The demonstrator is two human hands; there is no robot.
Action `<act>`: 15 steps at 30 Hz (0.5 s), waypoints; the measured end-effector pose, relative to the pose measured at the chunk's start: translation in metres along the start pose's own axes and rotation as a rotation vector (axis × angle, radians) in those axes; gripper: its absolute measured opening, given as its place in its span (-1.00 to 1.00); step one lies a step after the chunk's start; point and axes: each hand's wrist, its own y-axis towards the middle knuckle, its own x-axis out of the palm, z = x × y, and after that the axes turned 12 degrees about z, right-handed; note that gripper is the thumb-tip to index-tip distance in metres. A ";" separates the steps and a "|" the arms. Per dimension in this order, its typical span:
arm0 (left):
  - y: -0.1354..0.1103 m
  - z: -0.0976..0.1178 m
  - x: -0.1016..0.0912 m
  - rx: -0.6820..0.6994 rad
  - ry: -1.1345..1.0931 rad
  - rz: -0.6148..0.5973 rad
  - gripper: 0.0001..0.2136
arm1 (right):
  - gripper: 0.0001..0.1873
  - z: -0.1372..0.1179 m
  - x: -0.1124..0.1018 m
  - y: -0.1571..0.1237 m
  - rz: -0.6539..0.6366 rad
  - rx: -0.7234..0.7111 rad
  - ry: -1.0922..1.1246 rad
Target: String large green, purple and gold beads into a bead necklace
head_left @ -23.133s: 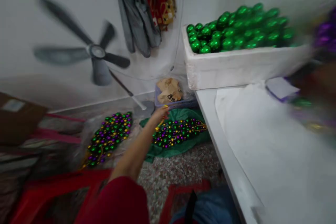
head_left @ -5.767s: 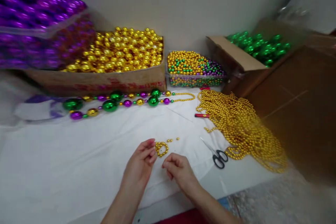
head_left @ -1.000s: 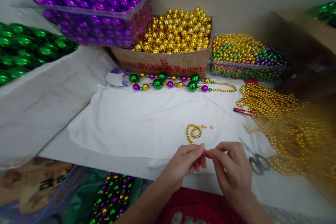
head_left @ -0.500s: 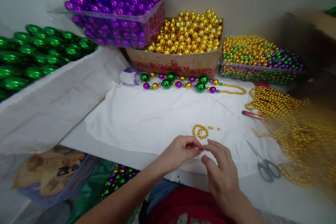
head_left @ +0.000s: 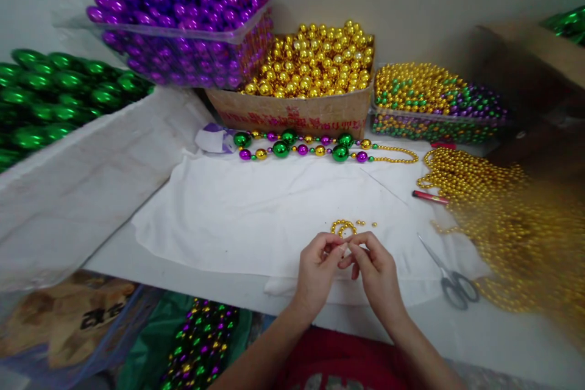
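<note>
My left hand (head_left: 320, 265) and my right hand (head_left: 373, 265) meet fingertip to fingertip over the white cloth (head_left: 237, 219). Both pinch something too small to make out. Just beyond the fingertips lies a short curl of small gold beads (head_left: 343, 227) with a few loose beads beside it. A finished strand of large green, purple and gold beads (head_left: 311, 146) lies along the cloth's far edge.
Scissors (head_left: 450, 277) and a red lighter (head_left: 429, 197) lie to the right, next to a heap of gold bead strings (head_left: 507, 219). Boxes of purple (head_left: 183, 18), gold (head_left: 311, 61), mixed (head_left: 434, 100) and green beads (head_left: 55, 91) line the back and left. Bead strands (head_left: 198, 341) lie on the floor.
Both hands have drawn closer together and slid forward toward the gold bead curl. The camera has shifted slightly.
</note>
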 end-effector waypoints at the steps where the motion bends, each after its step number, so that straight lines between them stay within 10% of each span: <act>1: 0.001 -0.001 0.003 -0.118 -0.089 -0.008 -0.91 | -0.85 0.001 -0.001 0.001 0.005 0.009 -0.003; 6: 0.008 -0.005 0.005 -0.417 -0.267 -0.106 -0.83 | -0.84 0.004 -0.004 0.005 0.023 -0.001 -0.040; 15: 0.022 -0.001 -0.004 -0.384 -0.128 -0.287 -0.91 | -0.84 0.012 -0.009 0.008 0.029 -0.080 -0.123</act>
